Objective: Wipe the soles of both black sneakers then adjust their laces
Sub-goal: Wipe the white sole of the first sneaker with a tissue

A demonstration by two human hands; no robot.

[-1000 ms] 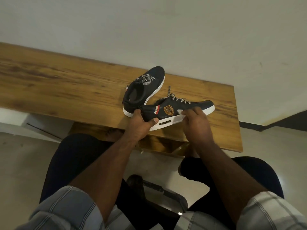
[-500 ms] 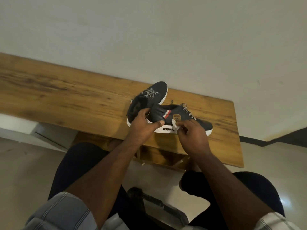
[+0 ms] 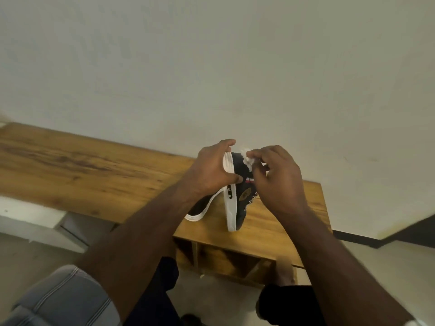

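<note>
From the head view, you have one black sneaker (image 3: 237,198) lifted and turned nearly on end, toe pointing down toward you, its white sole (image 3: 229,184) facing your left side. Your left hand (image 3: 211,171) grips it near the heel, fingers curled over the top of the sole and thumb pressed on the side by the red and white stripe. Your right hand (image 3: 275,177) pinches a small white wad, probably a tissue (image 3: 247,157), against the dark upper close to the heel collar. The second sneaker (image 3: 200,208) lies on the wooden table (image 3: 94,175) just behind your left wrist, mostly hidden; only its white sole rim and a dark strip show. By my reading you are early in the job: the wad sits on the upper, not on the sole, so wiping of this sole looks barely started or not begun, the other shoe looks untouched, and both sets of laces (image 3: 251,201) remain to adjust; whether any sole is already clean cannot be told from here. For room, the table's near edge runs right under the lifted toe, and the wall (image 3: 211,67) rises just behind your hands, so tilt toward yourself, not away. The long stretch of tabletop to your left offers space for setting a shoe down; the right end is shorter.
</note>
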